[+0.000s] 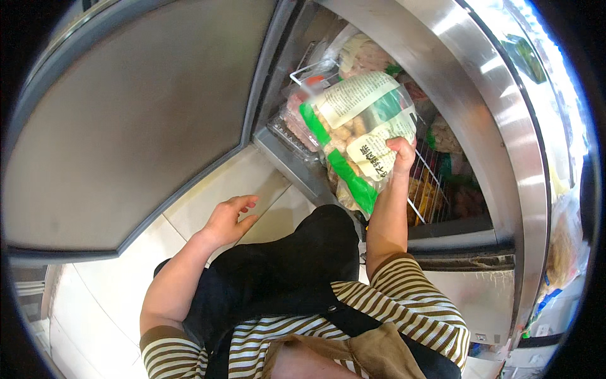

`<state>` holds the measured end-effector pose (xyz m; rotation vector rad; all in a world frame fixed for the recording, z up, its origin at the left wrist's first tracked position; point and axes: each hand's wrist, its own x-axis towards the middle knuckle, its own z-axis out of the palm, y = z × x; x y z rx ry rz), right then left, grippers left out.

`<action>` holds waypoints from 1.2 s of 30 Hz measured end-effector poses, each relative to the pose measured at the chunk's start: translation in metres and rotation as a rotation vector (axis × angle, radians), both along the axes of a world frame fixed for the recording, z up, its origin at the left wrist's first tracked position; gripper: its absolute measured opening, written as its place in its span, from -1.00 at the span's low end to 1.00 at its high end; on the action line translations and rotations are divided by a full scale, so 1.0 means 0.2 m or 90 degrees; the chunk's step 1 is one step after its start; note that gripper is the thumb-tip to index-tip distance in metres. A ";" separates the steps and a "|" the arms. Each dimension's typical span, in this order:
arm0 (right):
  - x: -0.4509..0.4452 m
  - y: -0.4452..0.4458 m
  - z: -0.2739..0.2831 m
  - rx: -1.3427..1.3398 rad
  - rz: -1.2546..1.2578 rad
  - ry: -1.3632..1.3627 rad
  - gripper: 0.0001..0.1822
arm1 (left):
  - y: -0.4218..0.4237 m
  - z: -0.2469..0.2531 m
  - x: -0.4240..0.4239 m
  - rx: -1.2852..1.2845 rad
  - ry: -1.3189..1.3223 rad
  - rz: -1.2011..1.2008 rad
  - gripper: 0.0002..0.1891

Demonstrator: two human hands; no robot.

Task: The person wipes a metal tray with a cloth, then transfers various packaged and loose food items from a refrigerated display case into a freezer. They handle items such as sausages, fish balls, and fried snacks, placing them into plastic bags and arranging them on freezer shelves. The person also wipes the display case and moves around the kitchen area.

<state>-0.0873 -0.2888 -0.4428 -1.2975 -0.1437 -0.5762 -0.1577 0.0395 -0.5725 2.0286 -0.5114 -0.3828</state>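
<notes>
My right hand (402, 154) grips the edge of a large clear plastic bag of food pieces (355, 137), with green bands and printed pale panels. The bag is held up in front of the open fridge or freezer compartment, and most of my fingers are hidden behind it. Left of it, my left hand (234, 220) hovers over the tiled floor, fingers slightly curled and apart, holding nothing. Behind the bag's left side is a clear plastic tray of pinkish food (303, 125), at the compartment's front edge.
An open grey door (137, 109) with a dark gasket fills the left. Inside the compartment are a white wire rack (426, 189), bagged food (364, 54) and more packs (445, 135). A stainless steel frame (492, 113) curves along the right. Pale floor tiles (180, 218) lie below.
</notes>
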 end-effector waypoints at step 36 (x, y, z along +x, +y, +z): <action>0.39 -0.48 -0.21 -0.369 -0.661 -0.091 -0.40 | -0.05 -0.11 0.10 -0.007 0.041 -0.008 -0.58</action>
